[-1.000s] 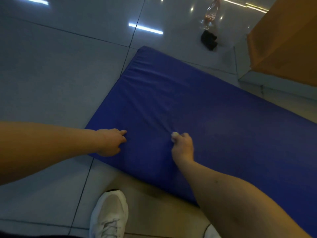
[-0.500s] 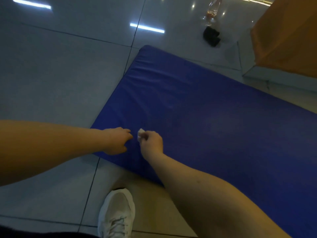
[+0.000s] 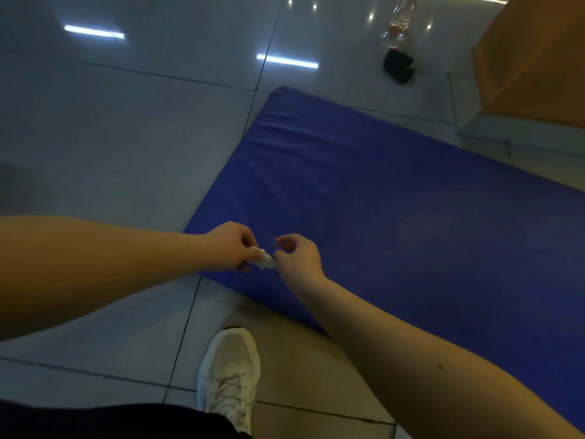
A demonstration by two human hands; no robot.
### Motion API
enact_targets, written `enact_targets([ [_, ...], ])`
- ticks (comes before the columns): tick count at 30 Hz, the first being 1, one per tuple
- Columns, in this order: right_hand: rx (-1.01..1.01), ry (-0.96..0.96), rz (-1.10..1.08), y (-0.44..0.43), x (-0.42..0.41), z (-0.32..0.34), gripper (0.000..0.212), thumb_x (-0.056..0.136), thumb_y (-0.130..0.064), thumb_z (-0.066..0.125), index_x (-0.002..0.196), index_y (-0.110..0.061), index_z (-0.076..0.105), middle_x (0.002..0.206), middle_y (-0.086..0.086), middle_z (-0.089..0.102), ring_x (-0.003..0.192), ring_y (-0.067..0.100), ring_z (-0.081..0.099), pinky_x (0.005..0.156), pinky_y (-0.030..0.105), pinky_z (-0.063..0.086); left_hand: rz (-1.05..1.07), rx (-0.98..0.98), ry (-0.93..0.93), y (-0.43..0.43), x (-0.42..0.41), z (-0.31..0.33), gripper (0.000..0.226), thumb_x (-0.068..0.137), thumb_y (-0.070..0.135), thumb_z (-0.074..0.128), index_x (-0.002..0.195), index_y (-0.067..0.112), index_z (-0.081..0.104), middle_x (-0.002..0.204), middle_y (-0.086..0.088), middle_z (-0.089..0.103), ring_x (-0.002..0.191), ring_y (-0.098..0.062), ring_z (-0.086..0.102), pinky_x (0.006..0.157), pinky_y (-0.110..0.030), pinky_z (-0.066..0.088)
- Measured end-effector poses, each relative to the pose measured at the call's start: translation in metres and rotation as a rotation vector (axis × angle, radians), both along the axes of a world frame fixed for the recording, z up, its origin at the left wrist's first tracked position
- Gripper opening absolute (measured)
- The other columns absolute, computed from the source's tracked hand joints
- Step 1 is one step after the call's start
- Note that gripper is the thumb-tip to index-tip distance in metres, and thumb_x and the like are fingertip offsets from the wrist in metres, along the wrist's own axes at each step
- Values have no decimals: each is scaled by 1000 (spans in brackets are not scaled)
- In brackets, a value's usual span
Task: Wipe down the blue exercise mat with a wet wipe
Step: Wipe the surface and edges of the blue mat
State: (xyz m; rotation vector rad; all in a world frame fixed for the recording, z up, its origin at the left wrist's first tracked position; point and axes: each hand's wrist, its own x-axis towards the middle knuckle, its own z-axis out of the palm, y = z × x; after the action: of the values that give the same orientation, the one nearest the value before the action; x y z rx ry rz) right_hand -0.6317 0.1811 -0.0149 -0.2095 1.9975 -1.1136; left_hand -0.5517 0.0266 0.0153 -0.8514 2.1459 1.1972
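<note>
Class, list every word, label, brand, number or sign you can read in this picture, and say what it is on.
No text can be read.
Bottle: any label is too blurred and far to read.
Mat: plain blue, no print visible.
Shoe: no logo can be made out.
Wipe, pinched between the left hand and right hand: no markings.
Black item near the bottle: no lettering shows.

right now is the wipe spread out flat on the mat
No, the wipe is bunched up between the left hand and right hand, above the mat.
</note>
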Motion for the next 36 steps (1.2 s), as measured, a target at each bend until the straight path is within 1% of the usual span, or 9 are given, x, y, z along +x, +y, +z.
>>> enact_targets([
  [3,-144,-41,120,5,14,16,28,90,-23,73,116,-21,65,107,-2,67,91,14,68,81,36,61,108,-12,46,13,7,7,15,96,29,67,101,15,67,86,-5,75,75,-12,74,66,-22,57],
  [7,-154,66,168,9,24,21,26,93,-29,72,117,-21,67,101,-9,69,89,7,68,82,29,60,207,6,122,24,16,21,15,98,27,64,102,14,69,88,-5,75,76,-13,74,70,-25,60],
  [13,-103,133,173,19,18,22,6,89,-18,77,89,-19,71,81,-1,73,75,12,71,68,27,60,284,113,136,45,36,35,17,100,23,60,111,12,66,96,-8,74,82,-17,74,73,-29,61],
  [18,-27,159,140,33,-3,45,8,92,3,67,91,-6,67,71,0,69,58,5,67,52,22,54,158,28,99,48,62,48,31,99,20,62,129,15,58,111,-3,68,90,-14,72,80,-31,61],
  [21,31,244,116,38,-30,50,16,91,-1,69,82,-14,65,81,7,68,72,21,70,50,30,57,21,-3,44,53,60,49,35,99,21,62,133,12,58,110,-4,68,91,-13,70,85,-32,59],
  [23,91,364,149,38,-42,63,17,90,-8,71,80,-20,64,86,9,69,76,26,70,48,27,53,-71,-21,21,55,55,58,35,99,24,61,132,14,58,113,-2,65,95,-12,67,90,-32,57],
  [28,161,587,294,26,-74,112,8,87,-9,69,86,-17,68,87,2,66,78,18,63,60,20,42,-271,-156,34,54,43,74,38,100,30,57,136,18,57,135,0,56,119,-18,57,103,-33,48],
  [33,284,744,619,0,-99,146,5,88,-14,71,87,-17,68,94,0,65,87,18,62,71,27,46,-326,-256,48,38,45,82,38,100,33,56,136,21,56,136,0,56,119,-19,57,104,-37,48],
  [36,316,768,720,-1,-107,127,5,88,-17,71,85,-18,68,91,-5,64,88,15,62,73,25,44,-499,-399,-54,26,49,84,42,101,33,53,141,22,51,141,0,51,122,-21,54,103,-35,47],
])
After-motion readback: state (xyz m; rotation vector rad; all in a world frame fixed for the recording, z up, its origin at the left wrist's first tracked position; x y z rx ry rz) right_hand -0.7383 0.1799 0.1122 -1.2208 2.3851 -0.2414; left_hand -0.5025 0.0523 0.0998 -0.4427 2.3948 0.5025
